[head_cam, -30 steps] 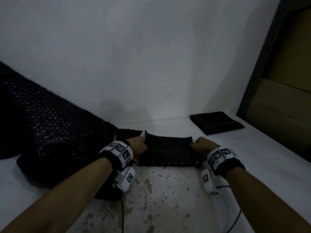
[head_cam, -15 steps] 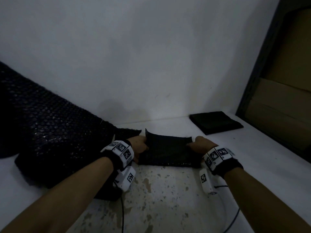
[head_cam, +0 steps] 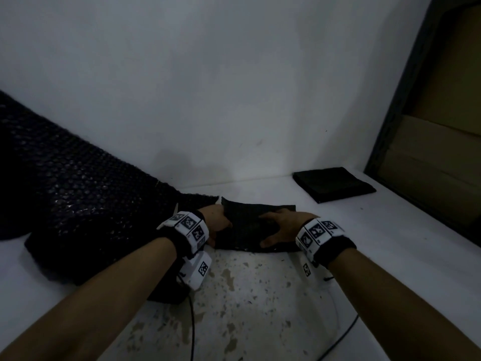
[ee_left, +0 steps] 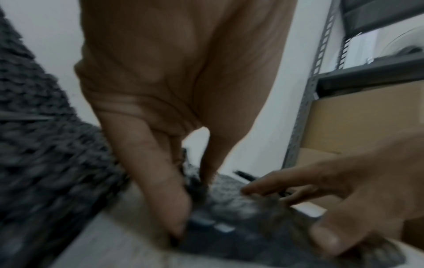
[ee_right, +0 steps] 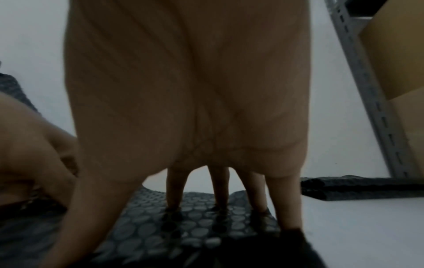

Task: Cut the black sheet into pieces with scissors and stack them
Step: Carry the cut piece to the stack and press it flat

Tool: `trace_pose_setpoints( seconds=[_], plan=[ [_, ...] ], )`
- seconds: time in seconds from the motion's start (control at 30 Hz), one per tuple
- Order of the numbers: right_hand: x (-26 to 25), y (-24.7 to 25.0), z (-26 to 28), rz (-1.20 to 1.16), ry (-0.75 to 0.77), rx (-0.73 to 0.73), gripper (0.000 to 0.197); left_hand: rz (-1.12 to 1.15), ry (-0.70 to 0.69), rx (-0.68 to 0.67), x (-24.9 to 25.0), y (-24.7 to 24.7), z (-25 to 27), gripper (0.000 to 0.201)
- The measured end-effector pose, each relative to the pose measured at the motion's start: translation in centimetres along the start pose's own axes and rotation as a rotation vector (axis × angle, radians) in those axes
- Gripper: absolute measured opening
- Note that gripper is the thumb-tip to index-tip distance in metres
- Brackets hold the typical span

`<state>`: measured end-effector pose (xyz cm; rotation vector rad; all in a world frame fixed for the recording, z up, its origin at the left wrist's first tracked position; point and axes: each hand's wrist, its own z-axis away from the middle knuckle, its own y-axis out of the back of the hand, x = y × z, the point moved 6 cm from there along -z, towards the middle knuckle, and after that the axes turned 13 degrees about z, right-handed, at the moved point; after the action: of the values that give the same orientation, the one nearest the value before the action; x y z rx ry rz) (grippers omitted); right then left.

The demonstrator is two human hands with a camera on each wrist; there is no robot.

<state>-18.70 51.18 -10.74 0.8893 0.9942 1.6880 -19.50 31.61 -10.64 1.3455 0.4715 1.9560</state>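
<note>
A small black bubble-textured piece (head_cam: 247, 213) lies on the white table, just in front of me. My left hand (head_cam: 220, 231) pinches its left edge between thumb and fingers (ee_left: 160, 190). My right hand (head_cam: 270, 229) is spread on top of the piece, with straight fingertips (ee_right: 220, 203) pressing the bubble surface (ee_right: 146, 228) down. The big black bubble sheet (head_cam: 78, 204) is heaped at the left, beside my left wrist. A flat stack of black pieces (head_cam: 333, 183) sits at the back right, also low in the right wrist view as the stack (ee_right: 358, 186). No scissors show in any view.
The white wall (head_cam: 234, 100) rises right behind the piece. A metal shelf upright (head_cam: 395, 105) with cardboard boxes (head_cam: 442, 157) borders the table on the right. The worn, speckled tabletop (head_cam: 247, 295) lies near me, with thin cables (head_cam: 192, 321) trailing from my wrists.
My right hand has left the piece's right edge and slid left onto its top, fingers spread. The piece's raised right side now lies lower. My left hand keeps its hold.
</note>
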Motion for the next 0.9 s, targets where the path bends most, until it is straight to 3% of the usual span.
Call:
trace_pose_setpoints(
  seconds=[0.03, 0.13, 0.17, 0.2, 0.27, 0.33, 0.4, 0.7, 0.9],
  plan=[
    [0.0, 0.0, 0.0, 0.004, 0.003, 0.001, 0.097, 0.004, -0.001, 0.018, 0.0, 0.1, 0.0, 0.046],
    [0.0, -0.1, 0.1, 0.003, 0.008, 0.006, 0.097, -0.283, -0.058, 0.120, 0.8, 0.6, 0.0, 0.114],
    [0.0, -0.1, 0.0, 0.003, 0.010, 0.015, 0.097, -0.382, -0.132, 0.150, 1.4, 0.5, 0.0, 0.127],
    [-0.1, -0.1, 0.1, 0.001, 0.010, 0.019, 0.096, -0.440, -0.224, 0.141, 2.3, 0.1, 0.2, 0.127],
    [-0.3, -0.1, 0.2, -0.008, 0.022, 0.025, 0.094, -0.510, -0.366, 0.007, 3.4, -1.7, 0.4, 0.106],
    [-0.3, -0.3, 0.4, -0.015, 0.036, 0.024, 0.093, -0.579, -0.321, -0.151, 3.2, -3.6, 0.2, 0.090],
    [0.0, -0.6, 0.5, -0.019, 0.040, 0.006, 0.095, -0.626, -0.222, -0.226, 2.6, -4.3, -0.1, 0.083],
    [3.4, -0.7, 2.4, 0.043, 0.019, -0.126, 0.102, -0.639, -0.154, -0.215, 1.2, -2.4, -0.5, 0.101],
    [5.2, 0.1, 3.5, 0.010, -0.067, -0.114, 0.085, -0.648, -0.164, -0.216, 1.6, -1.7, -0.4, 0.108]
  ],
)
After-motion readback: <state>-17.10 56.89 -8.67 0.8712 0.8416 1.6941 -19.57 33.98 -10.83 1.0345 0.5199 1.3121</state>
